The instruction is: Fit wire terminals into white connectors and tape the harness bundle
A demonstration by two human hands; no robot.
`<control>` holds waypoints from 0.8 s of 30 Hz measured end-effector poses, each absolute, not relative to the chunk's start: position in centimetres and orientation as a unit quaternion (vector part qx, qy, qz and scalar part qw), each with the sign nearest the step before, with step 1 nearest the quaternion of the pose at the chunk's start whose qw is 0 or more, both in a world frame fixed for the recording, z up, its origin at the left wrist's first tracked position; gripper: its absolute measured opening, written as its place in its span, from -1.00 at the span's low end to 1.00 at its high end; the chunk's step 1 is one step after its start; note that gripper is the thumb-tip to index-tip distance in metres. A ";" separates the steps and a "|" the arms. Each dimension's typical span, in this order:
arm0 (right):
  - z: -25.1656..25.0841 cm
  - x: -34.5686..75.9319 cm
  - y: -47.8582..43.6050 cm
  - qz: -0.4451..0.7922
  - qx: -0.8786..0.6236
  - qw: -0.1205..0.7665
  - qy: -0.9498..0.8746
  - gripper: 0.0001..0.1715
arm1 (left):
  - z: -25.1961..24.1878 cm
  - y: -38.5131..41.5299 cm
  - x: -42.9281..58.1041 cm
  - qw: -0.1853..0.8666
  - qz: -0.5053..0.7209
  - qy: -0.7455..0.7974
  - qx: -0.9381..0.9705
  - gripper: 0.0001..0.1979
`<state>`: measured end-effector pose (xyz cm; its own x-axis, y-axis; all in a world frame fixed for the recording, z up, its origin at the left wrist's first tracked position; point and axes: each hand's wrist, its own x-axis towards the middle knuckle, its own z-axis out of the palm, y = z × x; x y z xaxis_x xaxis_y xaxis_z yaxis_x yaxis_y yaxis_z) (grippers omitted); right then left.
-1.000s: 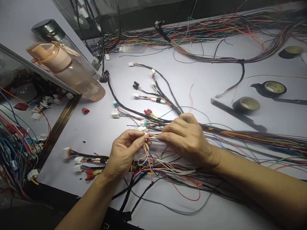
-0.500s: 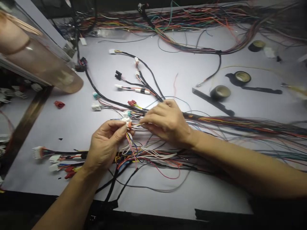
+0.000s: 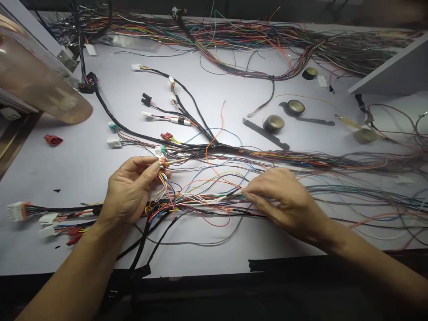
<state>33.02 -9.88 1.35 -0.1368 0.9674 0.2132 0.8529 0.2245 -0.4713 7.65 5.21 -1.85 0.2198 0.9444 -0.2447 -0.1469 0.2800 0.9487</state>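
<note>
Between its thumb and fingers, my left hand (image 3: 129,189) pinches a small white connector (image 3: 162,162) with an orange part. White, pink, blue and yellow wires hang below it. My right hand (image 3: 284,200) is farther right over the loose wires, thumb and forefinger closed on a thin wire. An orange wire (image 3: 207,158) curves up from near those fingertips; whether it is the one held I cannot tell. Just behind the held connector is a white and teal connector (image 3: 160,150). Under both hands runs a wire bundle (image 3: 200,199).
A second taped harness (image 3: 230,148) lies behind, its branches ending in white, black and red connectors. Tape rolls (image 3: 273,123) and dark flat strips (image 3: 265,133) are at the right. A brownish clear tube (image 3: 50,84) leans in at left. Tangled wires (image 3: 234,33) line the back.
My right hand has moved away from the connector, to the right and toward me. My left hand still holds the connector. The whole view has shifted, showing more of the right side.
</note>
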 end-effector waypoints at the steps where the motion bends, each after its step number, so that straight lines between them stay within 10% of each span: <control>1: 1.1 32.8 -10.5 0.119 -0.612 0.241 -0.744 -0.86 | -1.9 5.2 7.6 0.652 0.417 0.465 0.431 -0.77; 24: -1.0 30.3 -10.3 0.015 -0.629 0.222 -0.745 -0.81 | -2.0 5.3 7.3 0.662 0.414 0.457 0.425 -0.78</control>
<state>30.30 -10.34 -0.97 -0.1104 0.9438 0.3117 0.9304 0.2084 -0.3015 7.34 5.27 -2.04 0.2384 0.9374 -0.2538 -0.1599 0.2956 0.9418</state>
